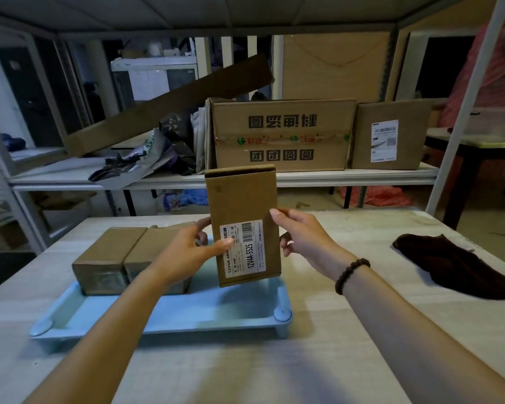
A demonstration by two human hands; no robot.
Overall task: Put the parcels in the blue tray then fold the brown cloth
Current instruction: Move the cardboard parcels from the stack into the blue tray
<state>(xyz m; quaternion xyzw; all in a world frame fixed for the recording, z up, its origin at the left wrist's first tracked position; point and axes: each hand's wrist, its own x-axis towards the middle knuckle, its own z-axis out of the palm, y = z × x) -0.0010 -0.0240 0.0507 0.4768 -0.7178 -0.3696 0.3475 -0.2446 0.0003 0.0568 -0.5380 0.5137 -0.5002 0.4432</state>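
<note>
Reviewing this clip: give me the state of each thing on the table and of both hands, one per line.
Labelled parcel: upright, held over the tray.
Left hand: gripping that parcel's left edge.
Right hand: gripping its right edge.
Two parcels: lying side by side in the tray.
Blue tray: right part unfilled.
Brown cloth: crumpled, unfolded.

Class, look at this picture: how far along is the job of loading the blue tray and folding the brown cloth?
Done: two parcels already lie in the blue tray. In hand: the left hand and right hand hold a third, labelled parcel upright over the tray's right side. Left: setting it down, then folding the brown cloth, lying crumpled on the table.
</note>
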